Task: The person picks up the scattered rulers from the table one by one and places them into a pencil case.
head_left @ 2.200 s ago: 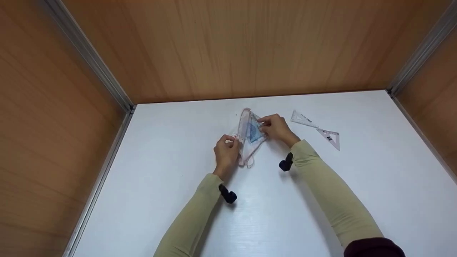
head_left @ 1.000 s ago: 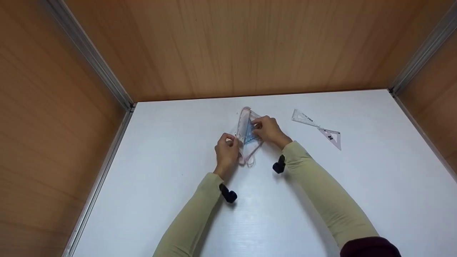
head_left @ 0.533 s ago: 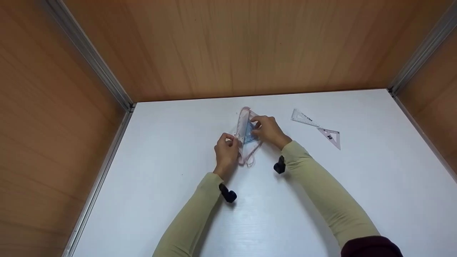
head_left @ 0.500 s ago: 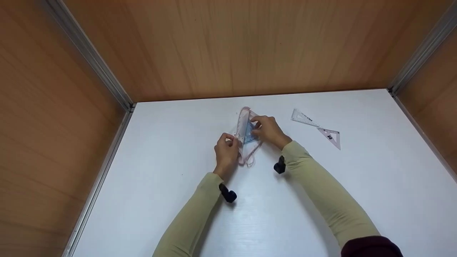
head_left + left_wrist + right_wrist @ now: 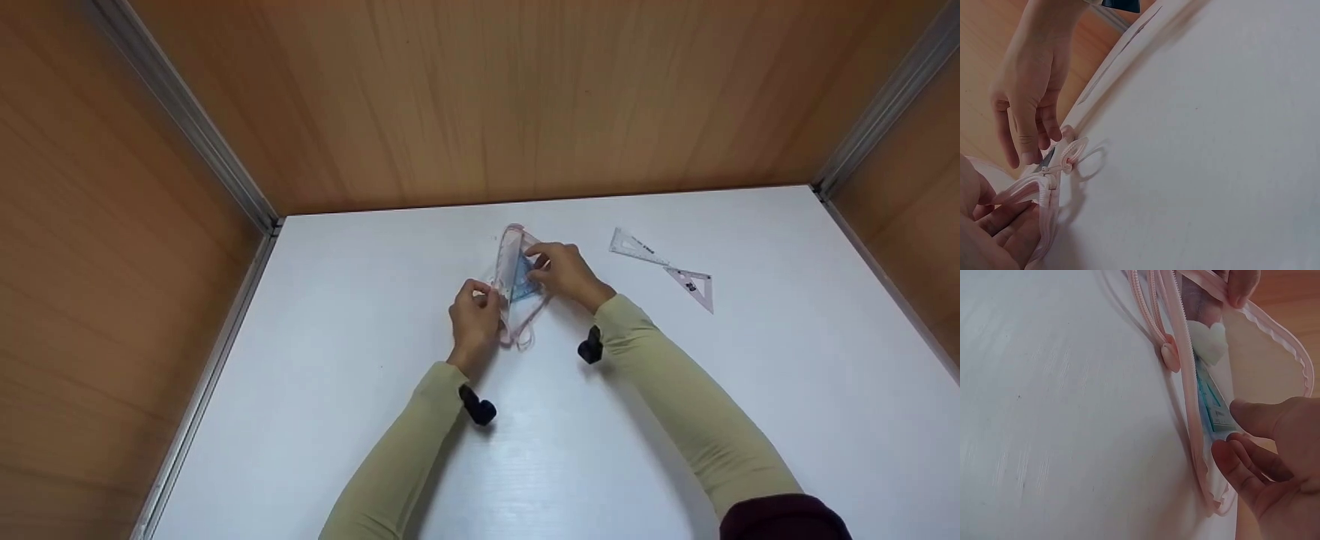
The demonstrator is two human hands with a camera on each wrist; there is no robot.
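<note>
Left hand: the left hand [image 5: 475, 319] is curled, fingers pinching the near pink edge of the clear pouch [image 5: 517, 289], holding its mouth apart.
Pouch: it lies mid-table on the white table [image 5: 360, 360], its long axis running from the person toward the back wall, pink loop at the near end.
Blue set square: the blue set square [image 5: 523, 276] sits partly inside the pouch.
Right hand: the right hand [image 5: 566, 271] has bent fingers at the pouch's open edge, touching the blue set square.
Far right: two clear set squares [image 5: 664, 266] lie flat, well apart from the pouch.
</note>
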